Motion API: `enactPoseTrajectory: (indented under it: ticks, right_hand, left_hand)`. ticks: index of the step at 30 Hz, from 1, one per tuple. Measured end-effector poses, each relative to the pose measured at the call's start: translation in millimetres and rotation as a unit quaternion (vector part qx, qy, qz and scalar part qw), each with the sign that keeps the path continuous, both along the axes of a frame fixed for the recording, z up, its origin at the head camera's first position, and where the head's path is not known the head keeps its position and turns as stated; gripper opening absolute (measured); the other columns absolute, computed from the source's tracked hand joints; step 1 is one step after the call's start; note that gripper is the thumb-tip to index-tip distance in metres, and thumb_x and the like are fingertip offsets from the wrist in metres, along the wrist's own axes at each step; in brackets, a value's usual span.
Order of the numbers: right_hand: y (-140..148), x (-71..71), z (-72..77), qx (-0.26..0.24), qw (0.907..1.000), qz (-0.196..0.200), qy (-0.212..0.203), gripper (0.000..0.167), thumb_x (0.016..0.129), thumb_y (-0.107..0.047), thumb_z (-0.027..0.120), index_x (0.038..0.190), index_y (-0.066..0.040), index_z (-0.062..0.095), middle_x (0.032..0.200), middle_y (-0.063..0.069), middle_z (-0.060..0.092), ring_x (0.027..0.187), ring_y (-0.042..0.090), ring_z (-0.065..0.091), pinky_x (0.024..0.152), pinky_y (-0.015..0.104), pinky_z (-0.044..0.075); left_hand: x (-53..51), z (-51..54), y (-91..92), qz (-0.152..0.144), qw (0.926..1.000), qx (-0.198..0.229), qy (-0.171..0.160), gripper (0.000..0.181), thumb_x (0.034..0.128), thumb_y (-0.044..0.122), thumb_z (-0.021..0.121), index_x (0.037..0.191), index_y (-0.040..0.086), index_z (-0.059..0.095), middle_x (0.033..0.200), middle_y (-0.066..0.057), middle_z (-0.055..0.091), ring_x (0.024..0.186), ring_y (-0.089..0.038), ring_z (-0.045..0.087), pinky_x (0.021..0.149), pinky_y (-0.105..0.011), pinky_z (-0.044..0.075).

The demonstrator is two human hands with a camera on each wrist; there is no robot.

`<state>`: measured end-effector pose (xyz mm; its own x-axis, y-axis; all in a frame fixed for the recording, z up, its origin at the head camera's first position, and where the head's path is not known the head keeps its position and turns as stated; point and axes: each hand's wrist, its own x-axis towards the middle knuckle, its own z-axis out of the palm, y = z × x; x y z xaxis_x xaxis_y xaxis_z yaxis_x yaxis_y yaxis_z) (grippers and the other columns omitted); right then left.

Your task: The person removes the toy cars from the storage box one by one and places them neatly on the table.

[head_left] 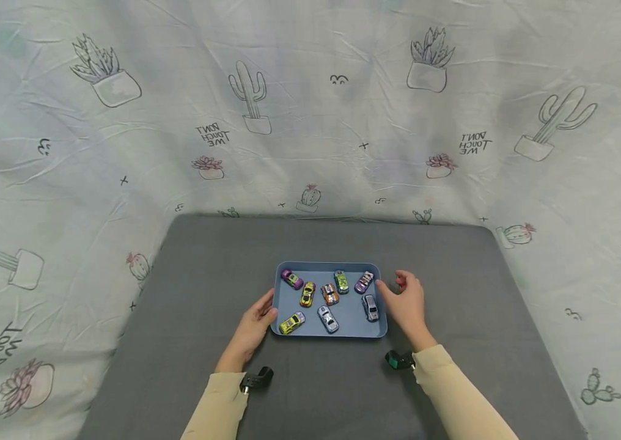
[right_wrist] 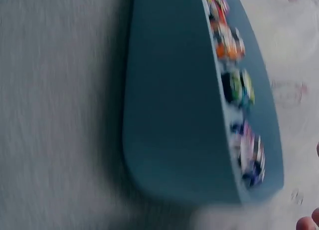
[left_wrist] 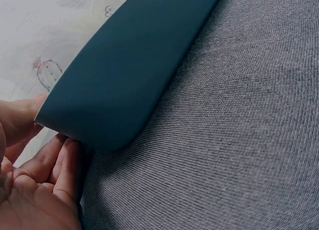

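A shallow blue tray [head_left: 310, 332] lies on the grey cloth, and several small toy cars are spread inside it. Among them are a yellow car [head_left: 291, 322], a silver car [head_left: 328, 319], an orange car [head_left: 329, 294] and a green car [head_left: 341, 282]. At the tray's left end my left hand [head_left: 252, 327] pinches the wall, thumb at the rim and fingers outside. My right hand [head_left: 406, 305] is beside the right end, fingers curled around a small red object [head_left: 401, 285] that is mostly hidden. Only blurred fingertips [right_wrist: 306, 223] of it show in the right wrist view.
Grey cloth [head_left: 222, 256] covers the table around the tray. Behind and at both sides hangs a pale curtain [head_left: 310, 122] printed with cactus drawings. A dark strap [head_left: 255, 380] is worn on the left wrist and another [head_left: 398, 360] on the right.
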<state>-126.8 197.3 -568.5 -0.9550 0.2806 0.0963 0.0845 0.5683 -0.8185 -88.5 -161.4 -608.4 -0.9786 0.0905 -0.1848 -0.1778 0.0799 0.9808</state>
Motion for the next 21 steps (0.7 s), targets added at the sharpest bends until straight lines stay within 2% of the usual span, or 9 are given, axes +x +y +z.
enactPoseTrajectory:
  ticks: [6, 10, 12, 15, 19, 21]
  right_hand:
    - [-24.7, 4.9, 11.4, 0.001, 0.9978, 0.066, -0.009, 0.063, 0.083, -0.041, 0.076, 0.128, -0.004, 0.055, 0.11, 0.015, 0.057, 0.095, 0.029, 0.049, 0.076, 0.04, 0.042]
    - [-32.6, -0.3, 14.2, -0.012, 0.993, 0.115, -0.025, 0.063, 0.081, -0.041, 0.078, 0.127, -0.004, 0.056, 0.108, 0.015, 0.058, 0.093, 0.03, 0.052, 0.075, 0.038, 0.044]
    - [-35.1, -2.4, 13.8, -0.016, 0.9897, 0.137, -0.036, 0.063, 0.08, -0.04, 0.079, 0.127, -0.005, 0.057, 0.109, 0.013, 0.059, 0.094, 0.027, 0.054, 0.077, 0.038, 0.046]
    - [-36.8, -5.6, 11.7, -0.021, 0.9836, 0.172, -0.048, 0.062, 0.08, -0.037, 0.08, 0.128, -0.005, 0.056, 0.11, 0.013, 0.06, 0.095, 0.025, 0.056, 0.08, 0.039, 0.048]
    - [-35.6, -11.0, 9.2, -0.028, 0.9748, 0.214, -0.057, 0.061, 0.08, -0.035, 0.08, 0.128, -0.005, 0.057, 0.108, 0.011, 0.061, 0.092, 0.025, 0.056, 0.077, 0.038, 0.048]
    - [-33.6, -14.9, 8.3, -0.032, 0.9707, 0.231, -0.058, 0.061, 0.08, -0.034, 0.081, 0.127, -0.006, 0.057, 0.106, 0.01, 0.061, 0.09, 0.025, 0.056, 0.075, 0.037, 0.048]
  left_hand:
    - [0.4, 5.1, 5.7, 0.009, 0.9999, 0.003, -0.007, 0.053, 0.0994, 0.012, 0.055, 0.149, 0.021, 0.039, 0.148, -0.007, 0.043, 0.133, -0.025, 0.04, 0.108, -0.046, 0.034]
    - [-4.7, 8.5, 16.1, 0.017, 0.9996, 0.009, -0.02, 0.053, 0.0993, 0.012, 0.055, 0.149, 0.019, 0.038, 0.149, -0.008, 0.041, 0.135, -0.026, 0.038, 0.109, -0.047, 0.032]
    - [-6.9, 13.4, 21.2, 0.017, 0.9994, 0.014, -0.025, 0.054, 0.0997, 0.01, 0.054, 0.15, 0.015, 0.036, 0.15, -0.011, 0.039, 0.136, -0.029, 0.037, 0.11, -0.048, 0.031]
    - [-8.5, 27.0, 30.5, 0.019, 0.9994, 0.012, -0.027, 0.054, 0.1001, 0.007, 0.052, 0.151, 0.01, 0.034, 0.15, -0.015, 0.037, 0.136, -0.031, 0.036, 0.11, -0.048, 0.031]
    - [-11.0, 42.9, 43.7, 0.025, 0.9994, 0.001, -0.025, 0.054, 0.1003, 0.006, 0.052, 0.151, 0.006, 0.032, 0.15, -0.017, 0.037, 0.136, -0.032, 0.036, 0.109, -0.047, 0.032]
    - [-13.2, 45.5, 49.6, 0.031, 0.9992, 0.0, -0.025, 0.054, 0.1003, 0.006, 0.052, 0.151, 0.006, 0.032, 0.15, -0.018, 0.037, 0.136, -0.032, 0.036, 0.109, -0.047, 0.032]
